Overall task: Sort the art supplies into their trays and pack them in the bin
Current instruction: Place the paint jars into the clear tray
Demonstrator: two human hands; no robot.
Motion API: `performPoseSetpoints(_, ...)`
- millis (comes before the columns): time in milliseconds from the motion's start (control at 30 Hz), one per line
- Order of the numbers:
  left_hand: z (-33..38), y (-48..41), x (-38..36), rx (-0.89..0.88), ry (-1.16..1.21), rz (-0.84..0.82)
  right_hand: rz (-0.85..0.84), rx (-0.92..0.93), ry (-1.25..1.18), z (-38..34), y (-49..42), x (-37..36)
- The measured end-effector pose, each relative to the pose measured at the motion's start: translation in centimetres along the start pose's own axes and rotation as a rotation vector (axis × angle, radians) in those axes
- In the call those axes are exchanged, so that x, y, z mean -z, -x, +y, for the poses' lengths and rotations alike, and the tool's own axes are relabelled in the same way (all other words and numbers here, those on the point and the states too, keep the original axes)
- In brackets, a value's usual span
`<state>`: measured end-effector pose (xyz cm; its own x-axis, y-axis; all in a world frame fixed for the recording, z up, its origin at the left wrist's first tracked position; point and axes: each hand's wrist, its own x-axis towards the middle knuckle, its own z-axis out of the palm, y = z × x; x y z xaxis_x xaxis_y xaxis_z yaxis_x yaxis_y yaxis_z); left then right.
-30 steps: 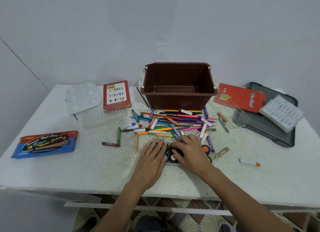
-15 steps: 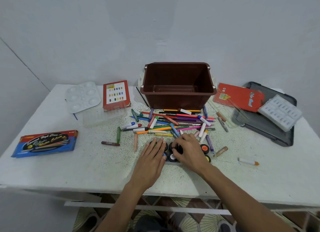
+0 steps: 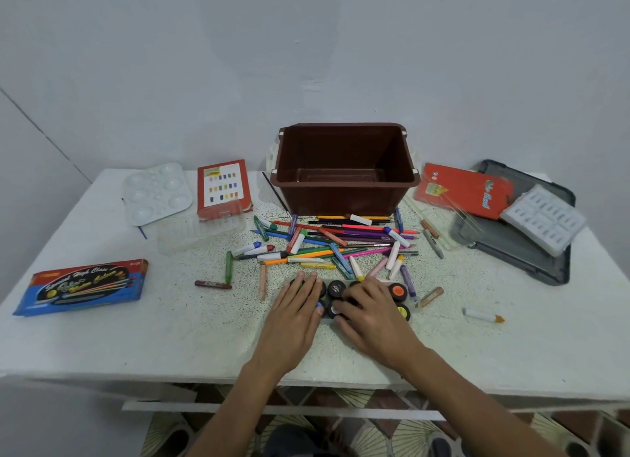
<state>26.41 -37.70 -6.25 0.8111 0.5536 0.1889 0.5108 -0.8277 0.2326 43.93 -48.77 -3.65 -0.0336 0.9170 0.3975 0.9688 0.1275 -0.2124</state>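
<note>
Down at the near middle of the table (image 3: 170,333), in the head view, both hands are resting on a cluster of small round paint pots (image 3: 336,288). The left hand (image 3: 293,316) is lying flat with its fingers straight and slightly spread, its fingertips covering the left pots. The right hand (image 3: 371,320) is lying over the middle pots with its fingers bent down onto the lids; whether they are gripping a pot cannot be told. An orange-lidded pot (image 3: 397,290) and a yellow-lidded pot (image 3: 403,311) are showing just beyond the right hand's knuckles. Bare tabletop is lying between the pots and the near edge, and more to the left. Just behind the fingers a loose pile of pens and crayons (image 3: 334,241) is sprawling up to the front wall of the brown bin (image 3: 344,197), blocking the straight way to it. A blue pencil box (image 3: 81,286), a white palette (image 3: 156,192), a red box with a colour chart (image 3: 223,188) and a clear tray (image 3: 201,228) are sitting on the left. A red booklet (image 3: 463,188), a grey lid (image 3: 521,245) and a white insert tray (image 3: 542,217) are lying on the right, with one white crayon (image 3: 482,315) apart from them.
</note>
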Motion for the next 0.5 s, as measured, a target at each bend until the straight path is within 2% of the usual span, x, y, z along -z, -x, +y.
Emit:
performPoseSetpoints(133,0.2,0.0,0.0,0.004,-0.019,-0.005,0.032,-0.021,0.056,0.1,1.0,-0.3)
performPoseSetpoints(300,0.4,0.6,-0.2,-0.077,-0.129,-0.047,0.061,-0.017,0.023,-0.1,1.0,-0.4)
performPoseSetpoints(500,0.7,0.6,0.1,-0.064,-0.145,-0.045,0.104,-0.026,0.031,0.2,1.7,0.0)
